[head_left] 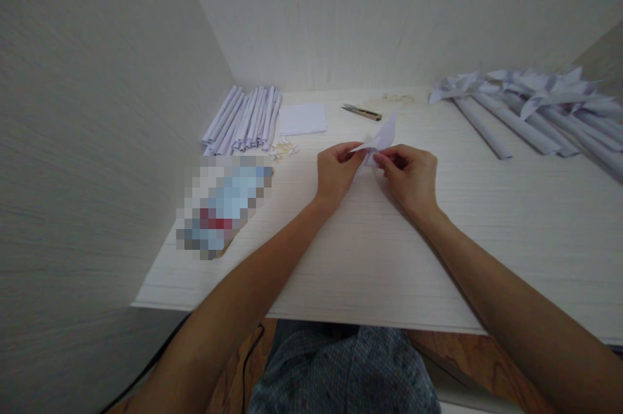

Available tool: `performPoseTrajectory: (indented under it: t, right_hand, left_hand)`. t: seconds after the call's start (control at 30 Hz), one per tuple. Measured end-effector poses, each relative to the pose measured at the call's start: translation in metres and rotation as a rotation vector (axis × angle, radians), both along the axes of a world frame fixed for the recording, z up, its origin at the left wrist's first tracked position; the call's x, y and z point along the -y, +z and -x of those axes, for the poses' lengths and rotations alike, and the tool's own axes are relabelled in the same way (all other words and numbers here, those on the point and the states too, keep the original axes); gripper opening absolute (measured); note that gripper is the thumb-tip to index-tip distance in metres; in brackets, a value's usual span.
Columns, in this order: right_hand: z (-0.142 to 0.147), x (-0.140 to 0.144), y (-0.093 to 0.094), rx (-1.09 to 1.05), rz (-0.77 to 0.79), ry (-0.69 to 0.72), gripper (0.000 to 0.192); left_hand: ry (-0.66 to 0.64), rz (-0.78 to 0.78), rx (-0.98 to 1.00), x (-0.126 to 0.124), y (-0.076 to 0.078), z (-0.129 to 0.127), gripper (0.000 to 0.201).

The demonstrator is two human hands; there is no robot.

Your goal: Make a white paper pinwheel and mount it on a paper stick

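Observation:
Between my two hands, above the middle of the white table, is a small paper pinwheel head (382, 135) with one pointed blade standing up. My left hand (335, 169) pinches its left side between thumb and fingers. From the other side, my right hand (413, 174) grips it near the centre, thumb and fingertips together. The fingers partly cover the folds at the middle, so I cannot tell whether a pin or stick is there.
Rolled paper tubes (248, 117) lie at the back left beside square paper sheets (302, 119) and small pale sticks (283, 148). Thread snips (362, 112) lie behind my hands. Finished-looking paper pinwheels (540, 106) are piled at right. A pixelated object (228, 206) lies left; walls border the table (389, 284).

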State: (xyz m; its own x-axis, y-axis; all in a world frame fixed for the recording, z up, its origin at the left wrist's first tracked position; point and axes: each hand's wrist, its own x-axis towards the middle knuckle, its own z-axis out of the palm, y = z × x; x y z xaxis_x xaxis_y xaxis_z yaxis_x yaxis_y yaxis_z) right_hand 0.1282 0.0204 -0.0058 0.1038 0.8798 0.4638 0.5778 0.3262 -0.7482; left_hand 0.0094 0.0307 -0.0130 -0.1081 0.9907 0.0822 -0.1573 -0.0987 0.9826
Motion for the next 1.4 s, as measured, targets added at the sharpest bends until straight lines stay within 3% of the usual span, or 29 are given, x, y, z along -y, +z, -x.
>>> performPoseTrajectory:
  t: [0.7, 1.03, 1.17, 1.27, 1.4]
  right_hand:
    - [-0.0001, 0.0011, -0.0001, 0.052, -0.028, -0.013, 0.019]
    - [-0.0006, 0.0009, 0.0002, 0.141, -0.001, 0.044, 0.019]
    - [0.0006, 0.001, -0.0011, 0.041, 0.02, 0.039, 0.014]
    - [0.0005, 0.0011, -0.0023, 0.011, 0.013, 0.029, 0.014]
    - [-0.0001, 0.0006, -0.0026, 0.134, -0.023, -0.011, 0.016]
  left_hand:
    - [0.005, -0.045, -0.06, 0.0018, 0.0024, -0.0016, 0.012]
    - [0.036, -0.175, -0.226, 0.0041, 0.0033, -0.0025, 0.017]
    - [0.045, -0.184, -0.284, 0.0052, 0.0058, -0.0013, 0.018]
    - [0.031, -0.178, -0.275, 0.0045, 0.0052, -0.0008, 0.019]
    - [-0.006, -0.147, -0.187, 0.002, 0.0012, -0.0008, 0.021]
